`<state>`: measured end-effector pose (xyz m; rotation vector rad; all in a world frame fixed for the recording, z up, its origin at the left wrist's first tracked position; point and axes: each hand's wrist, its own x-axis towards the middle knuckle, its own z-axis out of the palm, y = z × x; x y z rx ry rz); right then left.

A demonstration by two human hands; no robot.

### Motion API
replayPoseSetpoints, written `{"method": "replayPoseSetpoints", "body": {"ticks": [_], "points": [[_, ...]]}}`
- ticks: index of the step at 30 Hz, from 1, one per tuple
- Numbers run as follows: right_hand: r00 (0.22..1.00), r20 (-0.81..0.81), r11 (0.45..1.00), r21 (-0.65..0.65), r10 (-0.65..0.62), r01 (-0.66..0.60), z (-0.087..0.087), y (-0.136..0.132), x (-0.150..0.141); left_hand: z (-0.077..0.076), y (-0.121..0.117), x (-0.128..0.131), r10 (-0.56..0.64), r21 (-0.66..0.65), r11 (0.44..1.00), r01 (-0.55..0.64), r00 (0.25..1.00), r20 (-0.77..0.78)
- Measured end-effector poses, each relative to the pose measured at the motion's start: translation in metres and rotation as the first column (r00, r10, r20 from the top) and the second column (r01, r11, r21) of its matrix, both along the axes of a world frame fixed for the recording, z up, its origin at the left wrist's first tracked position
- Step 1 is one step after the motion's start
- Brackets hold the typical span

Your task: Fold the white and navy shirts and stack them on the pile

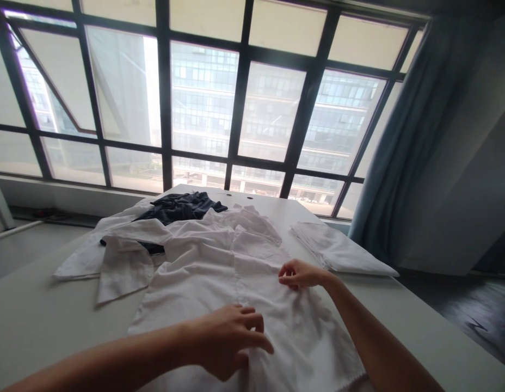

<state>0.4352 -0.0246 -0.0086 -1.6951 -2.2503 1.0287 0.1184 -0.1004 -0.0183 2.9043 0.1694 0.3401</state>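
A white long-sleeved shirt (203, 267) lies spread on the white table, its collar end toward the windows and one sleeve folded out to the left. Over its lower middle, near the front seam, is my left hand (228, 340), palm down with fingers bent and apart. My right hand (303, 273) is at the shirt's right side, fingers curled and the thumb close to the index finger. Whether cloth is pinched between those fingertips is hidden. The shirt's near end runs out of view at the bottom.
Dark navy clothing (183, 207) lies crumpled at the far left of the white table (424, 326), with more white cloth (83, 256) beside it. A folded white garment (342, 247) rests at the right. Beyond are windows (203, 103) and a blue curtain (416, 136).
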Motion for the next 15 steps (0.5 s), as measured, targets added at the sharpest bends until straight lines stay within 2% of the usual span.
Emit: {"method": "replayPoseSetpoints", "body": {"ticks": [4,7,10,13,15], "points": [[0.999,-0.031,0.999,-0.004,-0.043,0.042,-0.006,0.002,-0.002,-0.009,-0.004,0.008,0.032,-0.039,0.999,-0.032,0.999,0.002],[0.997,-0.052,0.998,-0.001,-0.061,0.061,-0.01,0.004,0.0,-0.015,-0.001,0.015,0.069,0.041,0.997,-0.07,0.998,0.009],[0.997,-0.036,0.998,0.007,-0.064,0.064,-0.013,0.006,0.001,-0.017,-0.001,0.018,0.062,0.093,0.993,-0.07,0.994,0.092],[0.998,0.016,0.988,0.142,-0.064,0.061,-0.013,0.008,0.004,-0.015,-0.003,0.015,0.077,-0.07,0.996,-0.063,0.971,0.228],[0.996,0.051,0.953,0.298,-0.07,0.052,-0.013,0.01,0.01,-0.012,0.0,0.01,0.015,-0.231,0.972,0.041,0.972,0.233]]}}
